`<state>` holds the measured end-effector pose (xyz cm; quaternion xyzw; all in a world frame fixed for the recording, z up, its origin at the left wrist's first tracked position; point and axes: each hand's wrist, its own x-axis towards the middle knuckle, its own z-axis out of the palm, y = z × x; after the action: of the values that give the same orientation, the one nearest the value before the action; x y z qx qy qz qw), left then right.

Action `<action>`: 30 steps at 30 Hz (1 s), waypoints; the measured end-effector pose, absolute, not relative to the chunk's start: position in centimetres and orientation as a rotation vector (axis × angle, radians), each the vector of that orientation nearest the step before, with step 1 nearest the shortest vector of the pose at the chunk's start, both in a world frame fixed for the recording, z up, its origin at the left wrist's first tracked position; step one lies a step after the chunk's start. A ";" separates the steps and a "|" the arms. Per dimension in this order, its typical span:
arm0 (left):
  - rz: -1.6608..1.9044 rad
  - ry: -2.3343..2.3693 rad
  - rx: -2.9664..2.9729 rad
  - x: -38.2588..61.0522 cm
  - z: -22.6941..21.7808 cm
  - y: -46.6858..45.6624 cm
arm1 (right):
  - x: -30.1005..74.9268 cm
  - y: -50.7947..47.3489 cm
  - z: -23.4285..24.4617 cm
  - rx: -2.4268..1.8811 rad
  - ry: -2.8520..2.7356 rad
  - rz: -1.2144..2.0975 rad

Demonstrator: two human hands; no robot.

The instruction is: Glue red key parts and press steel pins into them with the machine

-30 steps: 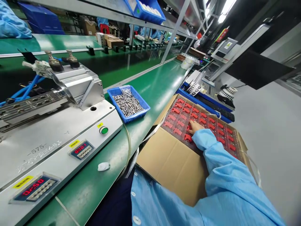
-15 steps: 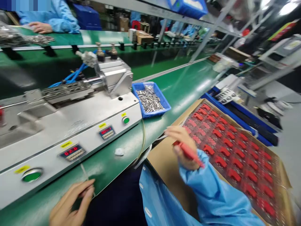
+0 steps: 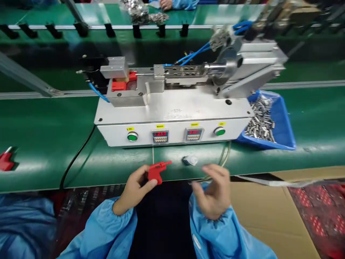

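Observation:
My left hand [image 3: 136,189] pinches a red plastic part [image 3: 155,172] between thumb and fingers. The part is shaped like a small toy pistol, its thin tip pointing right. Beside it to the right, my right hand [image 3: 215,190] is raised with its fingers apart, holding nothing. Both hands are at the front edge of the green table [image 3: 40,144]. Behind them stands a metal bench machine [image 3: 175,108] with green buttons and red number displays. Another red part [image 3: 120,85] sits in the fixture at the machine's left end.
A blue bin [image 3: 287,126] of small metal pieces stands right of the machine. A small whitish object [image 3: 190,160] lies before it. Another red piece with a metal tip [image 3: 6,161] lies far left. A cardboard box [image 3: 258,216] with packed red parts is lower right. Across the line shows a person's hand [image 3: 165,4].
The view has swung left to face the machine. The red part was in my right hand over the box; now my left hand holds it and my right hand has let go.

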<state>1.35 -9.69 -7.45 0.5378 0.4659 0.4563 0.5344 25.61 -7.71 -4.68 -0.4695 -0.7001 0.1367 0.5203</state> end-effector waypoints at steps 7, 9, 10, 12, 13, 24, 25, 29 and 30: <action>1.069 1.113 1.068 2.4 -9.2 -7.7 | 26.4 -5.6 -8.4 -1.388 -1.699 0.652; 1.060 1.088 1.053 2.7 -9.1 -7.4 | 25.8 -5.4 -8.1 -1.356 -1.689 0.753; 1.062 1.069 1.046 2.7 -9.0 -7.2 | 25.5 -5.5 -7.8 -1.340 -1.686 0.817; 1.068 1.038 1.038 2.8 -8.9 -7.1 | 25.0 -5.7 -7.0 -1.321 -1.698 0.892; 1.070 1.032 1.037 2.7 -8.9 -7.1 | 24.9 -5.8 -6.7 -1.315 -1.712 0.895; 1.084 1.099 1.072 2.9 -9.2 -7.4 | 24.6 -6.3 -6.0 -1.326 -1.791 0.805; 1.082 1.107 1.079 2.9 -9.2 -7.5 | 24.7 -6.3 -6.0 -1.339 -1.787 0.797; 1.092 1.135 1.139 2.9 -9.3 -7.5 | 24.8 -6.3 -6.1 -1.364 -1.772 0.765; 1.097 1.137 1.156 2.9 -9.3 -7.4 | 24.8 -6.3 -6.0 -1.357 -1.775 0.767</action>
<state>2.87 -7.44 -9.28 0.4902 0.4818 0.4652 0.5579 24.83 -6.31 -6.05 -0.5313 -0.6950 0.3005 0.3800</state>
